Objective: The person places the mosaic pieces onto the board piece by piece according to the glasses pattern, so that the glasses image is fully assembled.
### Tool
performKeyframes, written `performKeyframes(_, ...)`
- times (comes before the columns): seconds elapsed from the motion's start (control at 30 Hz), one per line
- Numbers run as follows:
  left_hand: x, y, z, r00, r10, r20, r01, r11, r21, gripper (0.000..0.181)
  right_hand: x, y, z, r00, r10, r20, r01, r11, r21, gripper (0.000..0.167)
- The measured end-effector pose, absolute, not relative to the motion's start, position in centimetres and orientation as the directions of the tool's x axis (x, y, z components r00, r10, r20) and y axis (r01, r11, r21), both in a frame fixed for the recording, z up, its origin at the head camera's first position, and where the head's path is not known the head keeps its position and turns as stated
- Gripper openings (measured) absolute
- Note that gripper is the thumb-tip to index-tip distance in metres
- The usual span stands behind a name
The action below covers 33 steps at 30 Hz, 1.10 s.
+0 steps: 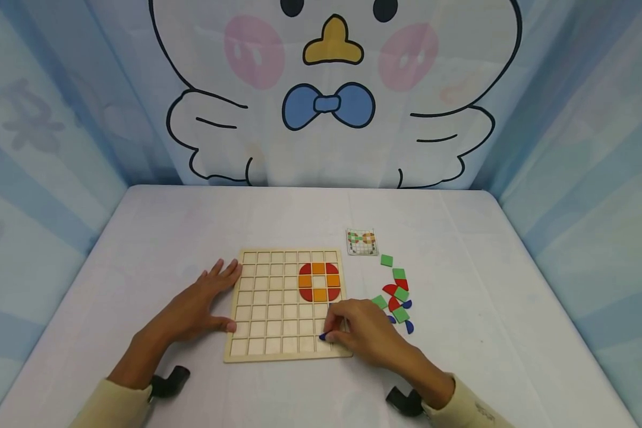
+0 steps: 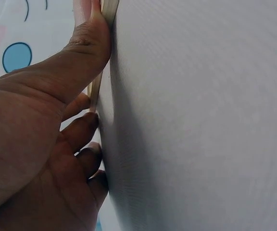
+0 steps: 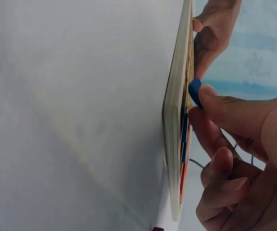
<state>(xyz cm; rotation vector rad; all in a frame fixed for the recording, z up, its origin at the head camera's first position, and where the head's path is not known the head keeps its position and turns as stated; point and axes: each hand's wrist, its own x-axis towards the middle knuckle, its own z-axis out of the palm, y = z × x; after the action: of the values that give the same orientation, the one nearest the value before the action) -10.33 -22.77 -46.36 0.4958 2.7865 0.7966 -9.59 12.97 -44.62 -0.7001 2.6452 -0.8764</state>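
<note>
A wooden grid board (image 1: 278,359) lies on the table. My left hand (image 1: 198,309) rests against its left edge, thumb (image 2: 93,43) and fingers spread apart. Over the lower right cells, my right hand (image 1: 366,330) pinches a small blue piece (image 3: 195,91) between thumb and forefinger; the hand covers part of that corner. In the board's upper right, orange squares (image 1: 318,295) and red rounded pieces (image 1: 332,269) form a ring around a bare cell. The right wrist view shows other blue pieces (image 3: 184,125) in the board near its right edge.
Loose green squares (image 1: 387,260), red pieces (image 1: 389,289) and blue pieces (image 1: 409,327) lie scattered right of the board, some overlapping. A small pattern card (image 1: 362,242) lies beyond the board's upper right corner. A printed curtain (image 1: 326,151) stands behind the table.
</note>
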Motion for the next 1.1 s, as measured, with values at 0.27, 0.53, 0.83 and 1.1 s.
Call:
performKeyframes(0.27,-10.4,-22.73,-46.24,-0.924,0.37,-0.097,0.264,0.8,0.539,0.12,-9.62,12.47,-44.67,-0.862,-0.497,-0.103,-0.349,0.728,-0.59,0.014)
performKeyframes(0.53,-10.41,-22.74,-46.25,-0.923,0.371,-0.103,0.258,0.795,0.549,0.12,-9.66,12.28,-44.62,-0.846,-0.525,-0.094,-0.382,0.719,-0.58,0.016)
performKeyframes(0.83,-10.37,-22.75,-46.34,-0.922,0.371,-0.107,0.254,0.791,0.557,0.121,-10.07,12.31,-44.34,-0.788,-0.599,-0.14,-0.42,0.69,-0.589,0.018)
performKeyframes(1.1,-10.44,-22.66,-46.23,-0.923,0.368,-0.112,0.251,0.797,0.549,0.121,-10.21,12.28,-44.19,-0.775,-0.617,-0.137,-0.455,0.695,-0.557,0.018)
